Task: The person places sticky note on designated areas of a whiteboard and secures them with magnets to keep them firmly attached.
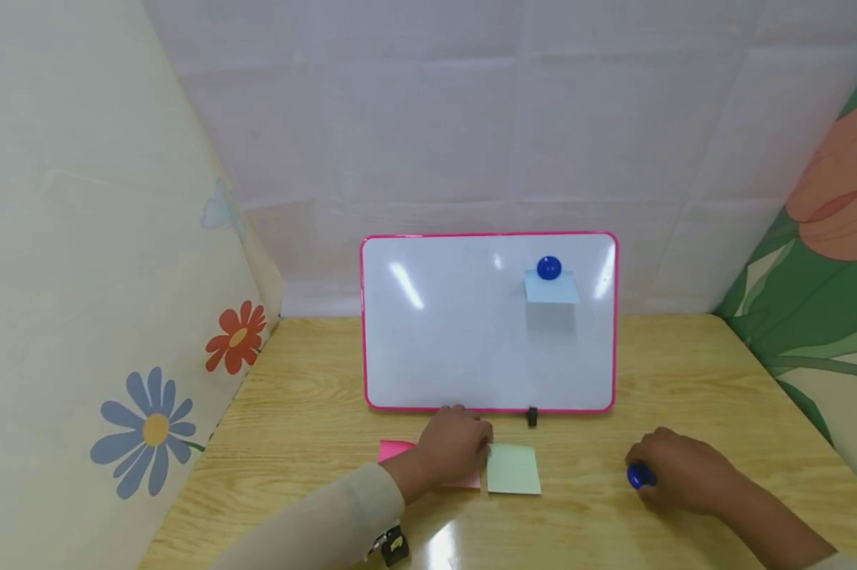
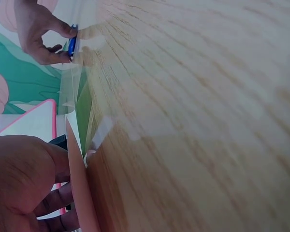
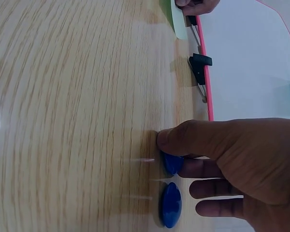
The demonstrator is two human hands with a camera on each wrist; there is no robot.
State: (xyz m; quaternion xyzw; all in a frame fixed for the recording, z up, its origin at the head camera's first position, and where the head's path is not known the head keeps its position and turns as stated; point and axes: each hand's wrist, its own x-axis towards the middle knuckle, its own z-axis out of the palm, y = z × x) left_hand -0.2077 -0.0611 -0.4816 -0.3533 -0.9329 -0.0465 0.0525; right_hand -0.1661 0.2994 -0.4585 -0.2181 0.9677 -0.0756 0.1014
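Observation:
My left hand (image 1: 451, 445) is over a pink sticky note (image 1: 396, 449), its fingers reaching down by the note's right side. In the left wrist view the fingertips are hidden behind the pink paper (image 2: 82, 188), so I cannot see whether they pinch it. Beside that hand lies a pale green sticky note (image 1: 514, 470). My right hand (image 1: 685, 473) pinches a round blue magnet (image 3: 172, 163) between thumb and fingers, at the tabletop to the right. A second blue magnet (image 3: 171, 205) is on the table just beside it.
A whiteboard (image 1: 443, 340) with a pink frame stands behind the hands. On its upper right, a blue magnet (image 1: 549, 267) holds a light blue note (image 1: 551, 289). A black clip (image 1: 531, 416) is at its lower edge. Printed cloths (image 1: 115, 277) flank the wooden table (image 1: 307, 372).

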